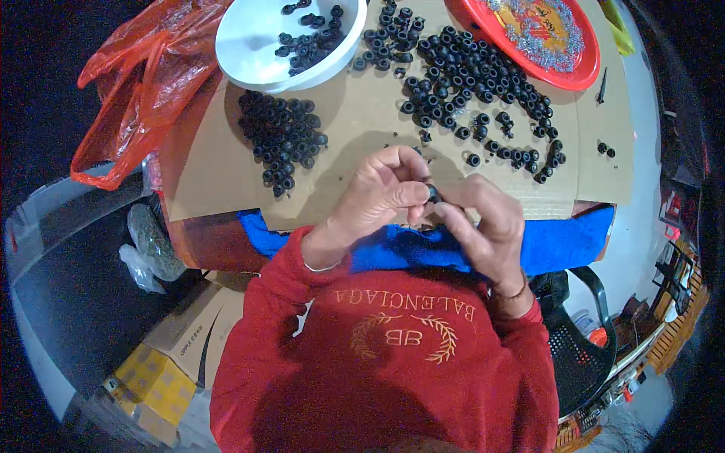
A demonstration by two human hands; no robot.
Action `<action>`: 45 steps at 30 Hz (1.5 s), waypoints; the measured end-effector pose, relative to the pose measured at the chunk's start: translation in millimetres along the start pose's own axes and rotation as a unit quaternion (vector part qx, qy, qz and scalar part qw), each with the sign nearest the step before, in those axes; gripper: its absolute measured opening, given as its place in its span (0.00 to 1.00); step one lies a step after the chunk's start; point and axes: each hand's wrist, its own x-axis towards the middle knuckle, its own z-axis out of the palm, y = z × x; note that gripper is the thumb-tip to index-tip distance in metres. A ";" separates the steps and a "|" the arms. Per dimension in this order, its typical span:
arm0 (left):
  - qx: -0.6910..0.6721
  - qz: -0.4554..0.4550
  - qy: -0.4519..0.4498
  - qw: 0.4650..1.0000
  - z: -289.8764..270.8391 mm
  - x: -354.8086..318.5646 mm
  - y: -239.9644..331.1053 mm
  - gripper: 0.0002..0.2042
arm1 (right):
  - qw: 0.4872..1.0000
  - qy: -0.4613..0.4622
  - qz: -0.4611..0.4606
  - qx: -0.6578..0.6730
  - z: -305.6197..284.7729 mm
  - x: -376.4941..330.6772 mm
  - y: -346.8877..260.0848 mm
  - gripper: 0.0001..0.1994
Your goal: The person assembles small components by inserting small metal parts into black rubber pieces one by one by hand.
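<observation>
Over the near edge of the cardboard, my left hand pinches a small black round part between thumb and fingertips. My right hand has its thumb and bent fingers closed at the same part, from the right. Whether a second small piece is between the right fingertips is hidden. Beyond my hands spreads a big loose group of black round parts with holes. To the left of my hands lies a denser pile of black parts.
A white basin with black parts stands at the back left, beside a red plastic bag. A red tray of small shiny pieces is at the back right. Blue cloth hangs along the near edge; a dark chair stands right.
</observation>
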 end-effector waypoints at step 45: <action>0.370 0.290 0.140 0.872 21.6 4.2 69.1 0.05 | 0.908 0.094 -0.141 -0.383 24.2 40.8 46.1 0.06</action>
